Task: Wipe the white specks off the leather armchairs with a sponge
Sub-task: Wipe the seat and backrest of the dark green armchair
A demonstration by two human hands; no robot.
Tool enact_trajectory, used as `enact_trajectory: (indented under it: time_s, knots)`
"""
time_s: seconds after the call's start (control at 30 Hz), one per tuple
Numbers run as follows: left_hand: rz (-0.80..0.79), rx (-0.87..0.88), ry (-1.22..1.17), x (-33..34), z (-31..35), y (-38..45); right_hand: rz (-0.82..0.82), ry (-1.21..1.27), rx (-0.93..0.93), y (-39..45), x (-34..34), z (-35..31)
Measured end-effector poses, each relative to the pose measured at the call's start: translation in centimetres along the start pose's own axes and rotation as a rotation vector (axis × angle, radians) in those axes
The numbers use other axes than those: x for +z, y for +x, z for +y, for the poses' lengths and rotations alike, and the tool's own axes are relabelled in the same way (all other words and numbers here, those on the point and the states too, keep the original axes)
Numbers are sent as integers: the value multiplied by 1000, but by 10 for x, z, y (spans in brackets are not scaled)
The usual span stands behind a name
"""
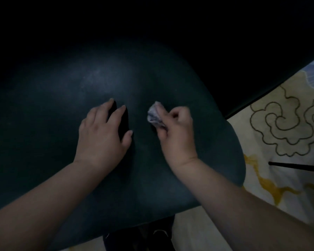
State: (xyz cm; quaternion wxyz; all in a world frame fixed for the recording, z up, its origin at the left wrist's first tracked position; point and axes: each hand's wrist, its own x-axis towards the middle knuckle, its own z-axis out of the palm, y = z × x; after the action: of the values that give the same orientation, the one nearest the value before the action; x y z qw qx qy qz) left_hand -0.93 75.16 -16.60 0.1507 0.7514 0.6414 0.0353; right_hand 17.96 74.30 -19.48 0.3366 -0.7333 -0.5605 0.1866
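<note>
- Your right hand (174,127) pinches the sponge (155,115) against the armchair (43,124).
- Your left hand (101,131) rests flat, fingers straight.
- The faint white specks (98,77) lie ahead-left of the sponge, nearer your left hand.

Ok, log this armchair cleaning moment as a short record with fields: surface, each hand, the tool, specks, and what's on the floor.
surface: dark leather armchair seat, dimly lit
left hand: left hand rests flat on the seat, fingers spread
right hand: right hand grips the sponge
tool: pale sponge, bunched, pressed to the leather
specks: faint whitish patch beyond the left hand
floor: patterned rug on the right, thin black rod on it
</note>
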Motion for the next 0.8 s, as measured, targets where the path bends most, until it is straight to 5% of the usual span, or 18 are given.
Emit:
enact_trajectory:
  time_s: [0.13, 0.27, 0.43, 0.47, 0.57, 0.67, 0.73, 0.8]
  knots:
    - [19, -13, -9, -1, -4, 10, 182, 129, 231, 49, -14, 12]
    - [35, -20, -24, -4, -12, 21, 174, 275, 326, 76, 1, -8]
    - [54, -52, -42, -8, -21, 27, -162, -99, -323, 25, 28, -13]
    - [61, -50, -45, -8, -23, 27, -121, -198, -369, 29, 21, -3]
    - [78, -59, -51, -9, -33, 26, 113, 31, 31, 74, 10, 7]
    - [84, -57, -65, -8, -38, 23, 265, 117, 213, 118, 28, -1]
    - [89, -52, -74, -8, -39, 21, 243, -15, 85, 131, 43, -24]
    - [91, -60, -88, -10, -40, 20, 51, -58, -133, 118, 65, -34]
